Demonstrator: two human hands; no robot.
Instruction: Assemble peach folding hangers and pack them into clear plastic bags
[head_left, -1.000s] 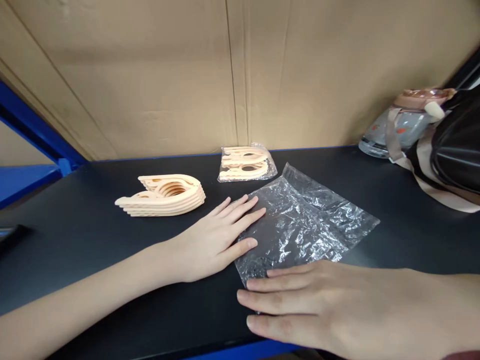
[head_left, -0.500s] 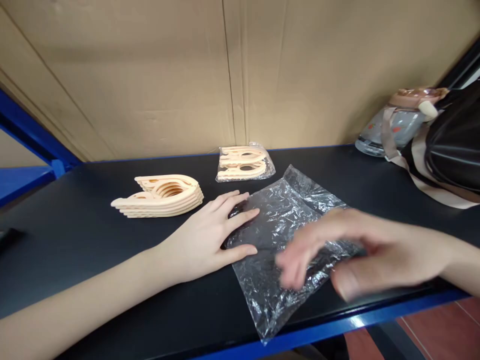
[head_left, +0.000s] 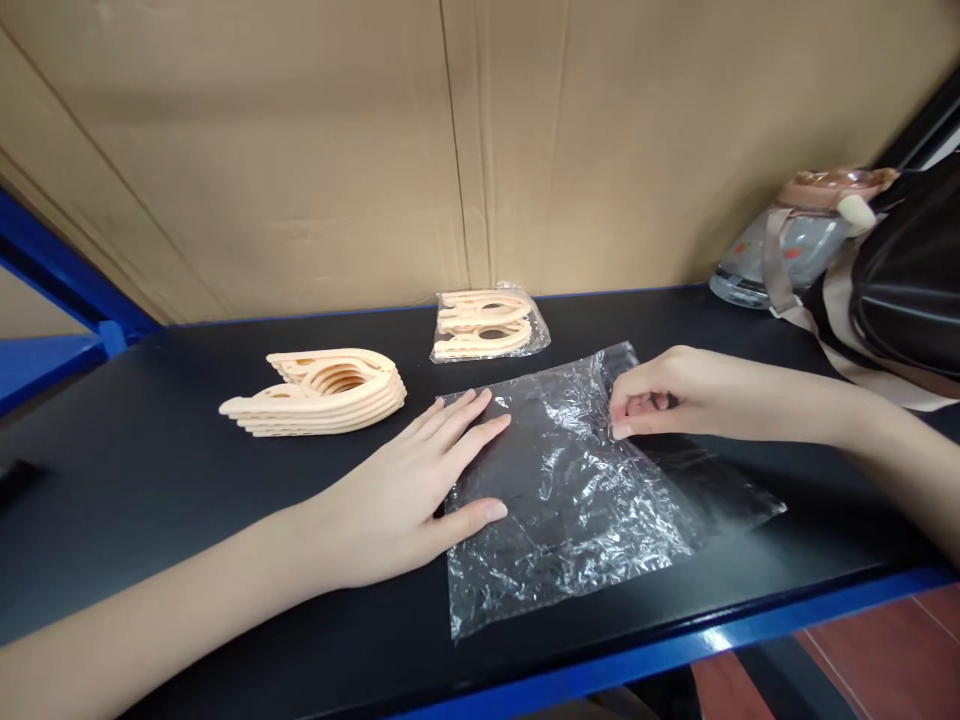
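Note:
A crinkled clear plastic bag (head_left: 555,470) lies flat on the black tabletop. My left hand (head_left: 420,490) rests palm down on its left edge, fingers stretched out and apart. Over at the bag's right side, my right hand (head_left: 660,395) pinches the film between thumb and fingers, and part of the bag spreads out beneath that wrist. Left of the bag sits a stack of several cream folding hangers (head_left: 322,393), nested together. Behind it, near the cardboard, lies a clear packet of cream hangers (head_left: 487,325).
A cardboard wall (head_left: 300,150) closes off the back of the table (head_left: 150,450), which has a blue front edge (head_left: 675,640). A clear water bottle (head_left: 787,245) with a strap and a black bag (head_left: 911,270) stand at the right. Something dark lies at the far left.
My right hand has moved up and away, closing on the bag's right side. The bag has turned and its near corner has shifted left. My left hand has stayed nearly still.

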